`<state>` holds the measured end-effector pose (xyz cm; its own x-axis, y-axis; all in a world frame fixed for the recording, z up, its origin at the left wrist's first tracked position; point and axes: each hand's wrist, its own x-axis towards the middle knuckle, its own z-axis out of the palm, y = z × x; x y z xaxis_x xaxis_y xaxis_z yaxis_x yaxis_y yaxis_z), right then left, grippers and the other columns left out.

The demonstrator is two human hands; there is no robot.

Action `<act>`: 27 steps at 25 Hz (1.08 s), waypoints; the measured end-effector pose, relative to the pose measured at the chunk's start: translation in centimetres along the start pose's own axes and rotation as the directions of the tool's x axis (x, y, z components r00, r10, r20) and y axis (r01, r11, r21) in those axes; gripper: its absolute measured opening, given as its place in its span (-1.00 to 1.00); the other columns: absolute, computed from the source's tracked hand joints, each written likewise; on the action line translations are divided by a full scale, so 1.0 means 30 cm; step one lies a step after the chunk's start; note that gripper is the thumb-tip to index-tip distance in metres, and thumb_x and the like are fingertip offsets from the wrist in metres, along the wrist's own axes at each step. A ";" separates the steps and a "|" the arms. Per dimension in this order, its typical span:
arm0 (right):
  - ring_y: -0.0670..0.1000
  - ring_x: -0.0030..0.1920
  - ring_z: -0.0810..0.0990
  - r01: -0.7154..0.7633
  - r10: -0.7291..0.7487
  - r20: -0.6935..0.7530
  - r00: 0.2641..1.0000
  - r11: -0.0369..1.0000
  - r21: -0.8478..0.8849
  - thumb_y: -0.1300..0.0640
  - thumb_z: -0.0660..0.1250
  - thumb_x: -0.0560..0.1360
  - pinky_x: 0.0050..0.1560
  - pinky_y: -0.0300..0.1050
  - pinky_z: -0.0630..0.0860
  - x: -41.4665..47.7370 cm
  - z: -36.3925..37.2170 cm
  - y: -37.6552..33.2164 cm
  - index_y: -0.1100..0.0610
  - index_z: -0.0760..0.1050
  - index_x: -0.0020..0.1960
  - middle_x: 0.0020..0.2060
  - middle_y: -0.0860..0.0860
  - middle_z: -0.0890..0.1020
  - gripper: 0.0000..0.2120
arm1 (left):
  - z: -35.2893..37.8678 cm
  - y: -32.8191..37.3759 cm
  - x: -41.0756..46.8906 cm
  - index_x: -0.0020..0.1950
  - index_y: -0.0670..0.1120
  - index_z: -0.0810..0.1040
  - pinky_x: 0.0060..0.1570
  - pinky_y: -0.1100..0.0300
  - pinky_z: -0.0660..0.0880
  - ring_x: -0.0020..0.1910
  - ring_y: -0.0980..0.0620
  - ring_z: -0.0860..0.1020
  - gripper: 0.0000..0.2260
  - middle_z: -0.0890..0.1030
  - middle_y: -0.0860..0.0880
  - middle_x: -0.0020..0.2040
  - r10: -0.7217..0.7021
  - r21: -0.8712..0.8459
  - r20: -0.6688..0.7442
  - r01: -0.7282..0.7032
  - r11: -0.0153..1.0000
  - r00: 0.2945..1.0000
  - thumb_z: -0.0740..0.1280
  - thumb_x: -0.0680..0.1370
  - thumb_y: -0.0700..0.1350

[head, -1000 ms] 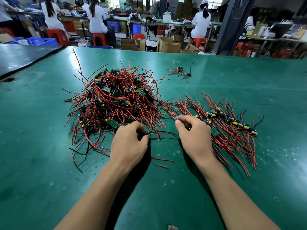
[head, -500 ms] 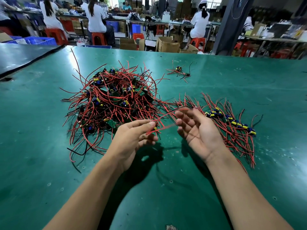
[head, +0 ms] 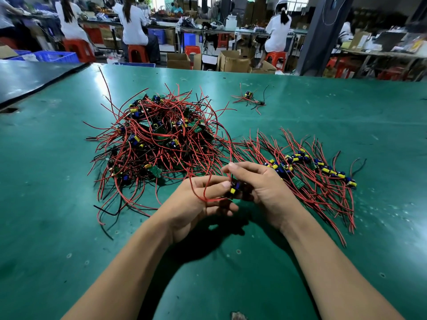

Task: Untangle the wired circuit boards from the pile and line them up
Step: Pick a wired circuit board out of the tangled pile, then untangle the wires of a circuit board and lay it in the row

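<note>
A tangled pile (head: 161,139) of small green circuit boards with red and black wires lies on the green table, left of centre. To its right a row of lined-up boards (head: 312,167) lies with wires fanned out. Between them, raised above the table, my left hand (head: 198,204) and my right hand (head: 261,188) together hold one wired circuit board (head: 234,188) with blue and yellow parts. Its red wires loop over my left fingers and still run up into the pile. My right fingers curl round the board's right end.
One separate wired board (head: 249,99) lies far back on the green table (head: 69,227). A dark table (head: 27,82) adjoins at the far left. People sit on red stools at benches behind, with cardboard boxes and a dark pillar (head: 321,35).
A second ago both hands lay at the pile's near edge. They then lifted with a red wire stretched between them, and now they have come together round one board drawn out of the pile.
</note>
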<state>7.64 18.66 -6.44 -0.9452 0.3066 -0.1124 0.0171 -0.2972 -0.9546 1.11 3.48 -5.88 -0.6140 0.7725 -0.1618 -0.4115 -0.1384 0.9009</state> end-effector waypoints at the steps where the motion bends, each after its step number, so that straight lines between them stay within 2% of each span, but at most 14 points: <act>1: 0.02 -0.31 0.58 0.004 -0.005 -0.039 0.999 1.000 -0.022 -0.06 0.59 0.31 -0.19 -0.05 0.56 0.002 -0.003 -0.004 0.09 0.71 -0.09 -0.30 0.04 0.63 -0.72 | 0.001 -0.001 -0.002 0.10 -0.29 0.60 -0.30 0.15 0.62 -0.33 -0.08 0.65 -0.74 0.67 -0.23 -0.09 0.015 0.005 0.019 -0.016 1.000 1.000 0.39 0.45 -0.21; 2: -0.01 -0.32 0.54 0.014 -0.018 -0.084 0.996 0.999 -0.045 -0.03 0.57 0.34 -0.16 -0.07 0.51 0.004 -0.006 -0.005 0.06 0.71 -0.14 -0.34 -0.01 0.59 -0.81 | 0.000 -0.002 -0.005 0.11 -0.29 0.60 -0.30 0.16 0.62 -0.32 -0.08 0.65 -0.74 0.67 -0.22 -0.08 0.025 0.005 0.030 -0.026 1.000 0.999 0.39 0.46 -0.22; 4: -0.07 -0.39 0.46 0.041 -0.043 -0.147 0.988 0.999 -0.014 0.10 0.51 0.43 -0.33 -0.22 0.43 0.012 -0.005 -0.005 0.03 0.68 -0.21 -0.38 -0.06 0.52 -0.95 | 0.001 0.000 -0.009 0.10 -0.27 0.61 -0.32 0.21 0.59 -0.30 -0.07 0.67 -0.80 0.69 -0.19 -0.08 0.028 0.022 0.038 -0.029 0.999 0.999 0.37 0.49 -0.27; 5: -0.10 -0.44 0.43 0.048 -0.042 -0.164 0.986 0.998 0.030 0.14 0.49 0.45 -0.44 -0.28 0.37 0.013 -0.001 -0.007 0.04 0.65 -0.21 -0.41 -0.07 0.50 -0.92 | 0.001 0.002 -0.010 0.08 -0.25 0.61 -0.33 0.23 0.59 -0.28 -0.07 0.68 -0.84 0.70 -0.18 -0.09 0.026 0.040 0.037 -0.027 0.999 0.999 0.34 0.51 -0.29; 7: -0.13 -0.51 0.41 0.063 -0.048 -0.166 0.985 0.994 0.085 0.14 0.51 0.42 -0.52 -0.30 0.34 0.009 0.004 -0.013 0.06 0.58 -0.17 -0.44 -0.06 0.49 -0.90 | 0.005 0.001 -0.006 0.03 -0.22 0.60 -0.27 0.18 0.62 -0.25 -0.10 0.69 -0.89 0.70 -0.19 -0.08 0.013 0.064 0.030 -0.015 0.998 0.999 0.31 0.54 -0.32; 9: -0.12 -0.51 0.43 0.074 -0.063 -0.130 0.990 0.994 0.078 0.10 0.52 0.34 -0.50 -0.28 0.40 0.002 0.004 -0.012 0.06 0.59 -0.18 -0.42 -0.03 0.52 -0.87 | 0.012 0.002 -0.002 -0.04 -0.19 0.61 -0.18 0.13 0.60 -0.24 -0.09 0.68 -0.92 0.70 -0.22 -0.07 0.002 0.095 0.009 -0.003 0.995 1.000 0.32 0.54 -0.30; 12: -0.08 -0.46 0.48 0.080 -0.078 -0.080 0.994 0.997 0.011 0.14 0.53 0.39 -0.44 -0.23 0.49 -0.001 0.002 -0.004 0.10 0.63 -0.14 -0.36 0.00 0.59 -0.90 | 0.012 -0.006 -0.001 -0.16 -0.17 0.60 -0.27 0.19 0.62 -0.30 -0.06 0.68 -0.89 0.69 -0.19 -0.17 0.027 0.145 -0.029 -0.022 0.989 0.999 0.35 0.56 -0.22; 16: -0.05 -0.36 0.60 0.023 -0.028 -0.042 0.999 0.993 -0.112 0.09 0.50 0.47 -0.36 -0.19 0.56 -0.009 0.007 0.009 0.08 0.68 -0.14 -0.28 0.02 0.67 -0.93 | 0.004 -0.016 0.005 -0.13 -0.15 0.68 -0.30 0.15 0.63 -0.34 -0.10 0.68 -0.84 0.68 -0.21 -0.23 0.088 0.148 -0.077 -0.076 0.986 0.993 0.32 0.57 -0.27; 18: -0.08 -0.34 0.63 0.009 -0.013 -0.016 1.000 0.975 -0.222 0.05 0.45 0.53 -0.36 -0.23 0.56 -0.013 0.017 0.020 0.13 0.70 -0.09 -0.27 0.03 0.69 -0.85 | -0.002 -0.020 0.006 -0.10 -0.15 0.68 -0.33 0.19 0.61 -0.35 -0.03 0.67 -0.86 0.69 -0.14 -0.26 0.173 0.278 -0.129 -0.132 0.952 0.976 0.33 0.58 -0.27; 20: -0.06 -0.28 0.64 0.025 -0.036 -0.032 0.999 0.955 -0.296 0.04 0.42 0.56 -0.30 -0.23 0.57 -0.012 0.027 0.032 0.18 0.70 -0.04 -0.24 0.05 0.70 -0.80 | -0.007 -0.028 0.005 -0.10 -0.14 0.69 -0.29 0.16 0.59 -0.35 0.01 0.67 -0.88 0.71 -0.11 -0.25 0.244 0.433 -0.163 -0.153 0.888 0.956 0.36 0.57 -0.23; 22: 0.00 -0.25 0.64 0.014 -0.029 -0.057 0.998 0.970 -0.244 0.07 0.42 0.56 -0.27 -0.17 0.58 -0.008 0.036 0.037 0.19 0.71 -0.06 -0.24 0.10 0.70 -0.81 | -0.005 -0.029 0.004 -0.12 -0.14 0.70 -0.26 0.09 0.60 -0.34 -0.01 0.68 -0.89 0.71 -0.13 -0.23 0.272 0.490 -0.184 -0.152 0.858 0.944 0.38 0.56 -0.21; 24: 0.02 -0.34 0.62 -0.022 0.009 -0.098 0.995 0.991 -0.135 0.10 0.43 0.54 -0.34 -0.17 0.56 -0.003 0.042 0.034 0.18 0.72 -0.10 -0.30 0.12 0.67 -0.84 | 0.001 -0.029 0.007 -0.14 -0.19 0.70 -0.29 0.08 0.60 -0.35 -0.05 0.67 -0.88 0.70 -0.18 -0.24 0.279 0.469 -0.190 -0.163 0.868 0.941 0.38 0.55 -0.24; 27: -0.11 -0.54 0.34 -0.004 -0.013 -0.230 0.973 0.997 -0.075 0.13 0.41 0.55 -0.56 -0.30 0.29 0.015 0.026 0.025 0.14 0.72 -0.18 -0.42 0.00 0.46 -0.82 | 0.018 -0.034 0.006 -0.19 -0.27 0.66 -0.34 0.12 0.58 -0.39 -0.11 0.63 -0.88 0.66 -0.24 -0.29 0.230 0.398 -0.158 -0.151 0.905 0.960 0.37 0.53 -0.30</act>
<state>6.96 17.86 -6.99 -0.8451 0.5101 -0.1599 0.0455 -0.2294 -0.9723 1.78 4.11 -6.60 -0.7907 0.6121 -0.0121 -0.0117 0.0045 0.9999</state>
